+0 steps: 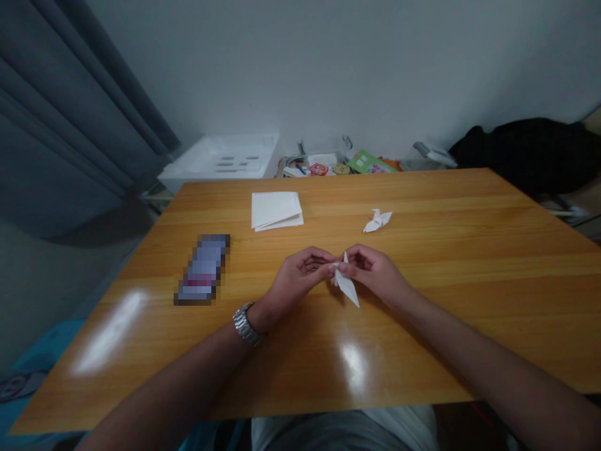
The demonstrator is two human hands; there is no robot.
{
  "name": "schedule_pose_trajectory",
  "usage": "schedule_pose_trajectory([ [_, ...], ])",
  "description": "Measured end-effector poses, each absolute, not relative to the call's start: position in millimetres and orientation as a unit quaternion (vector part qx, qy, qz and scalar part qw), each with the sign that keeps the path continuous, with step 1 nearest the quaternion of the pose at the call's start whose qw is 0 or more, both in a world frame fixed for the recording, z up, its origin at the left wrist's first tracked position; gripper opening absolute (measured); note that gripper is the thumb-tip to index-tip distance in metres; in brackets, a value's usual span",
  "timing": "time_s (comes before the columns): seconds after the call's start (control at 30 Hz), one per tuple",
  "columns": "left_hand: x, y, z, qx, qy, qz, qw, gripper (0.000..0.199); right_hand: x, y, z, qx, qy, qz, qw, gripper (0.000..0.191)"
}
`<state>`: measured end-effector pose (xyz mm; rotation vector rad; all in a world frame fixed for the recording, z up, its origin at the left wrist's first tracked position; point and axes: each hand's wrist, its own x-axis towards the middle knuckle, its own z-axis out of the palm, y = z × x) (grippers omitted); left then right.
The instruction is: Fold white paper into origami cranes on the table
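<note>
A small folded white paper piece (348, 289) with pointed ends is pinched between both hands over the wooden table (446, 250). My left hand (303, 272), with a metal watch on its wrist, grips the paper's left side between thumb and fingers. From the right, my right hand (375, 269) presses its thumb and fingers on the same paper. Part of the paper is hidden behind the fingertips. Beyond my right hand lies a white folded paper bird (377, 220), touched by neither hand.
Folded lined sheets (277, 210) lie at the back left of the table, and a pixelated phone (203, 269) is left of my left hand. Behind the far edge are a white foam tray (225, 156), a green booklet (369, 161) and a black cloth item (526, 153).
</note>
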<state>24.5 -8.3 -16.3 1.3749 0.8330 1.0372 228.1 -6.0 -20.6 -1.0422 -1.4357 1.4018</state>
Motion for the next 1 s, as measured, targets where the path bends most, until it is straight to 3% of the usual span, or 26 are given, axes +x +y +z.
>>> schedule_pose_trajectory([
  [0.43,23.5,-6.3,-22.2,0.594,0.358,0.454,0.559,0.023,227.0,-9.0,-18.5,-0.42,-0.6,0.544,0.41,0.022],
  [0.83,26.0,-8.9,-18.0,0.615,0.377,0.449,0.527,0.025,229.4,-9.9,-13.3,-0.45,-0.683,0.42,0.393,0.02],
  [1.0,25.5,-8.9,-20.0,0.61,0.383,0.444,0.533,0.023,227.7,-10.8,-15.9,-0.431,-0.667,0.45,0.407,0.017],
])
